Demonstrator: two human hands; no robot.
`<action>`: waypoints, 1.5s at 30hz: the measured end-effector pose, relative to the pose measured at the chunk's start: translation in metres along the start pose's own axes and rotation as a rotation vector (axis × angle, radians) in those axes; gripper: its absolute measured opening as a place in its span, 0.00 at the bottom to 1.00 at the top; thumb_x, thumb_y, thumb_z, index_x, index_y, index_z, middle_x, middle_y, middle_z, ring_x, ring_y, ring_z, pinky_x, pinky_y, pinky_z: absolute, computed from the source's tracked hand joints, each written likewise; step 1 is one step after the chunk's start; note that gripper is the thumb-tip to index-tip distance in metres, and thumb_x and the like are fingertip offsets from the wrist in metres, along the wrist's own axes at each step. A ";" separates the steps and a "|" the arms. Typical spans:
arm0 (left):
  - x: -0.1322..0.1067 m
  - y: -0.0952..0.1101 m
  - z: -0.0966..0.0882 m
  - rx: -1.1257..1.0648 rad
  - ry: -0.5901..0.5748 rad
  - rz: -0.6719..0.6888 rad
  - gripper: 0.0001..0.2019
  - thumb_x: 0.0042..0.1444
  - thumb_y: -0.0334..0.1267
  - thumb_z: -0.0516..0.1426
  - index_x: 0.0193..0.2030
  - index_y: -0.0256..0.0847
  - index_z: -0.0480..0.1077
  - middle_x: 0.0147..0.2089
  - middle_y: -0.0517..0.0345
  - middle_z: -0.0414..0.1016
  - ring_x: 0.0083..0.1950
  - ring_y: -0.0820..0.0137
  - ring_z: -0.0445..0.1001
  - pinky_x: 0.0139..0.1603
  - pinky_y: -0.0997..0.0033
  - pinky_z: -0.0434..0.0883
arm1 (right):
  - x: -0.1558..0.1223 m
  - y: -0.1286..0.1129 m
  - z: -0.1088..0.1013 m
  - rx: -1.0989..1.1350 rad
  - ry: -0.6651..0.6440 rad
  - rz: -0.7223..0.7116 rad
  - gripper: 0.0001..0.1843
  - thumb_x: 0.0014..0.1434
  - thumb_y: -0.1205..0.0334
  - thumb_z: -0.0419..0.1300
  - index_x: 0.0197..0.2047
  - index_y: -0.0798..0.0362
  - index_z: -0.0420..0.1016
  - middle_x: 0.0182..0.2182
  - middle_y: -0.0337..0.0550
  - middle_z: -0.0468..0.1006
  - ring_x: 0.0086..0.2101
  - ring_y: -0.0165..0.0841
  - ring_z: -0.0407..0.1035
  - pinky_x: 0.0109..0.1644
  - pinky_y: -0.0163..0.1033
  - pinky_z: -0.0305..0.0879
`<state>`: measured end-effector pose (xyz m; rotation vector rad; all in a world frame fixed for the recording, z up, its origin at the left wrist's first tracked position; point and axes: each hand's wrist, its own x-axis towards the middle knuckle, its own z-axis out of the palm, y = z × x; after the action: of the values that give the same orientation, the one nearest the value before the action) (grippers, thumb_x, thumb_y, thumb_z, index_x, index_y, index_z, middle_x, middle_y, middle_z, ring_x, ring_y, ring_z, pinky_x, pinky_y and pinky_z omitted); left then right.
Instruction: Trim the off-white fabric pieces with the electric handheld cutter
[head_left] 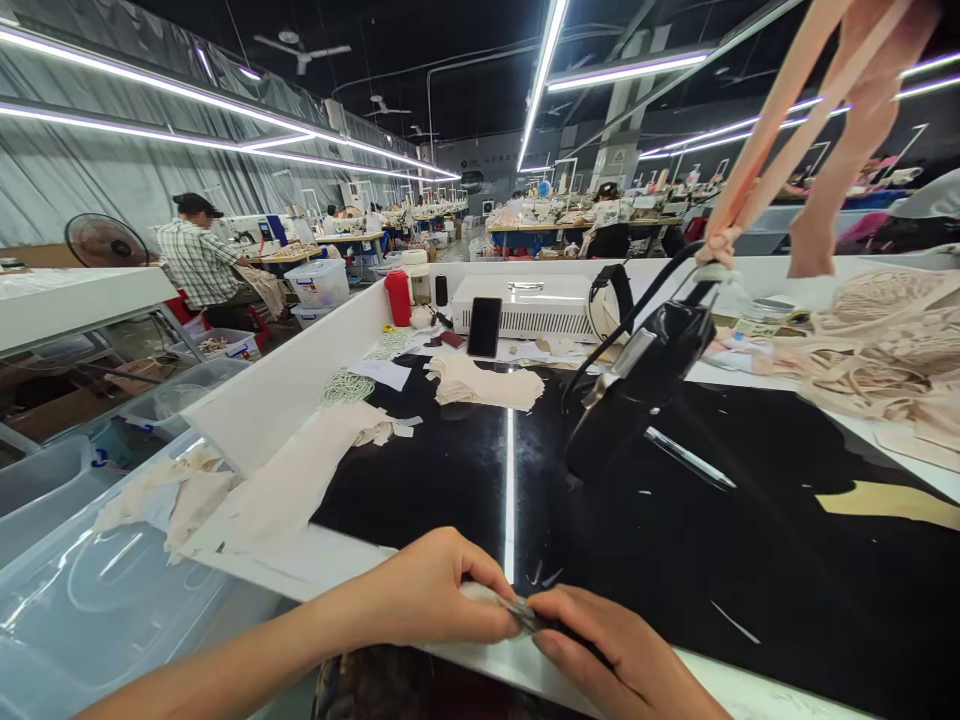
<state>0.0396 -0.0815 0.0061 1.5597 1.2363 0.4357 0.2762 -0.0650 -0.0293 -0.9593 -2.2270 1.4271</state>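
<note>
My left hand [450, 595] is closed at the front edge of the table, pinching a small pale piece of fabric [481, 593]. My right hand [607, 640] meets it from the right, its fingers closed round a small grey, metallic-looking object [523, 613] whose kind I cannot make out. The fingertips of both hands nearly touch over that object. Beyond them, a stack of cream fabric pieces [487, 385] lies on the black table top [450, 480]. A silver pen-like tool [690, 458] rests to the right, near a black clamp-like device [637, 375] with a cable.
Cream cloth [300, 480] drapes over the left edge above clear plastic bins [135, 590]. At the back stand a phone [484, 327], a white vented box [525, 305] and a red bottle [398, 298]. Peach straps [780, 130] hang upper right, above heaped fabric strips [885, 350]. A person [199, 255] sits left.
</note>
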 end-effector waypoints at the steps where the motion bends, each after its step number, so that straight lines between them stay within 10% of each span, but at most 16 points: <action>1: 0.000 0.000 0.000 0.005 -0.003 -0.012 0.13 0.55 0.44 0.65 0.40 0.39 0.86 0.28 0.63 0.71 0.30 0.74 0.62 0.28 0.75 0.57 | 0.000 0.000 0.000 -0.003 -0.001 0.003 0.23 0.73 0.40 0.50 0.47 0.44 0.81 0.38 0.39 0.81 0.39 0.35 0.74 0.44 0.36 0.64; 45: -0.004 -0.001 0.004 0.012 -0.038 0.023 0.10 0.55 0.38 0.61 0.37 0.38 0.85 0.26 0.63 0.66 0.29 0.74 0.61 0.28 0.75 0.56 | 0.005 0.016 0.012 0.014 -0.014 0.019 0.22 0.72 0.44 0.51 0.36 0.49 0.75 0.32 0.37 0.77 0.35 0.33 0.71 0.41 0.35 0.62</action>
<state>0.0404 -0.0871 0.0049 1.5870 1.1950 0.4127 0.2708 -0.0656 -0.0490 -0.9709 -2.2204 1.4598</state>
